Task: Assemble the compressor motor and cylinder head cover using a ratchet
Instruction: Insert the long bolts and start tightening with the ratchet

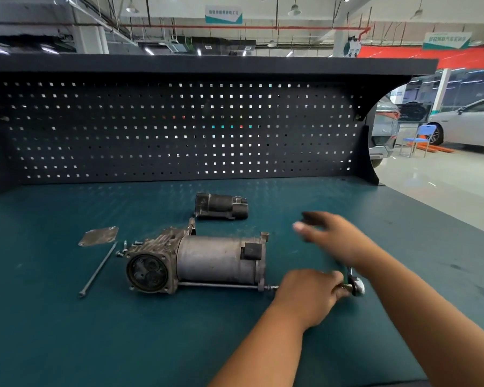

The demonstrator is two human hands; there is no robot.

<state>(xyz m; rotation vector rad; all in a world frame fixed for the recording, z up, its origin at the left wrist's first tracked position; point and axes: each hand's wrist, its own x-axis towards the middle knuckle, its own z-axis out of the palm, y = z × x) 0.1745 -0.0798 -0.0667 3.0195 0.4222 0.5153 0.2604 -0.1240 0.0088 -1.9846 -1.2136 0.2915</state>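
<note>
Beside the compressor motor, left hand grips the ratchet head, right hand (blurred) grasps its handle

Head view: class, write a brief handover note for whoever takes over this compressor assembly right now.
Left hand: fingers curled round the ratchet at the end of the long bolt running along the compressor.
Right hand: blurred, beyond the ratchet; grip unclear.
Loose on the mat: second long bolt, cover plate, small screws.
Done: one bolt inserted.
Left: tighten it, fit the second bolt, then plate and screws.
</note>
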